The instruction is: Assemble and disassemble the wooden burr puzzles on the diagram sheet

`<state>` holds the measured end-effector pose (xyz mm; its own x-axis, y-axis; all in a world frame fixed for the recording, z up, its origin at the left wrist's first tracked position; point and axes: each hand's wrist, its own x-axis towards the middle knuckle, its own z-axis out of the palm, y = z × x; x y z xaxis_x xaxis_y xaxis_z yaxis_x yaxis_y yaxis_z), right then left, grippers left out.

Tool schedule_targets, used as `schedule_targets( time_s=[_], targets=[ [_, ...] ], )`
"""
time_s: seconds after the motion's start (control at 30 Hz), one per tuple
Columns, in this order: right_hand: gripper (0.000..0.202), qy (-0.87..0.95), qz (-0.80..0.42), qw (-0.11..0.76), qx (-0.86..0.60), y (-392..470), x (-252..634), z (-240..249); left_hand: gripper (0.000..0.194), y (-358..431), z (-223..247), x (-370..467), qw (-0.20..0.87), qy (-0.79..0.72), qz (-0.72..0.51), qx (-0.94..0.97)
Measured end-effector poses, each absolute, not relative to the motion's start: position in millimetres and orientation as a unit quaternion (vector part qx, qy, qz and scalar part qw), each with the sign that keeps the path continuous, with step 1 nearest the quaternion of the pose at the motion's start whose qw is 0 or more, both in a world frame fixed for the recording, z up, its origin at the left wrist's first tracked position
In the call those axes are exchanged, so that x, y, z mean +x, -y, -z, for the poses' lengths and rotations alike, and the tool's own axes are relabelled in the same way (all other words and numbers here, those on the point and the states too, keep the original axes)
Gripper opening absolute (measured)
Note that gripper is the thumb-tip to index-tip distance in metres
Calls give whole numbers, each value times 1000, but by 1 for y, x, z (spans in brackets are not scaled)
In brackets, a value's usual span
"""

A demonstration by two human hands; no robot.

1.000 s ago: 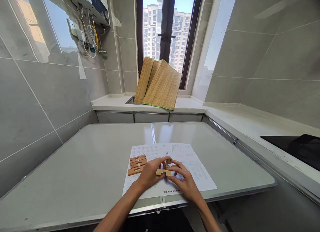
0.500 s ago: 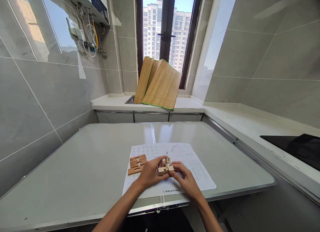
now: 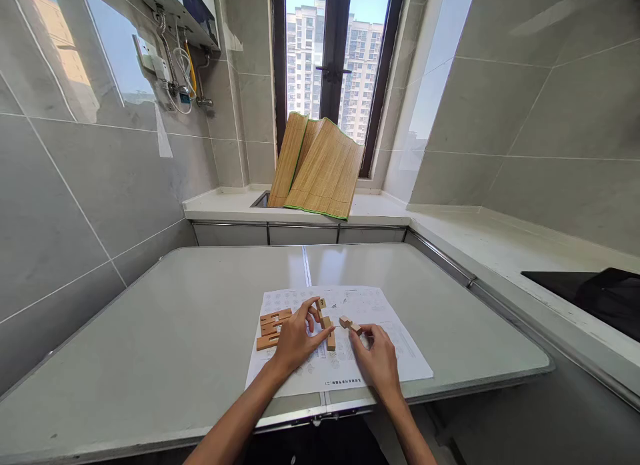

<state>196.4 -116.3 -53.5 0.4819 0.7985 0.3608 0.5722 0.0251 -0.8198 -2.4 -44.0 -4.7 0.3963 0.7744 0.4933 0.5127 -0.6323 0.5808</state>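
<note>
With the thumb and fingers of my left hand, I pinch a light-tan, blocky wooden puzzle piece; whether it is one part or several joined, I cannot tell. My right hand pinches the near end of a pale, notched wooden bar, just beside that piece but apart from it. Both are over a white printed paper sheet on the glossy pale-grey tabletop. Three reddish-brown slotted wooden strips lie left of my left hand.
</note>
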Motion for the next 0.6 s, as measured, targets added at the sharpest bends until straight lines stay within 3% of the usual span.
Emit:
schedule_targets(
  time_s=[0.13,0.27,0.5,0.6],
  targets=[
    [21,514,-72,488,-702,116,194,55,67,47,7,-2,210,-356,-348,842],
    [26,528,-102,533,-653,120,193,46,70,51,7,-1,233,-318,-322,861],
    [23,635,-148,526,-546,126,186,28,61,52,3,1,179,-250,-309,900],
    [28,625,-172,541,-536,125,188,29,79,48,3,-1,161,-251,-323,898]
  ],
)
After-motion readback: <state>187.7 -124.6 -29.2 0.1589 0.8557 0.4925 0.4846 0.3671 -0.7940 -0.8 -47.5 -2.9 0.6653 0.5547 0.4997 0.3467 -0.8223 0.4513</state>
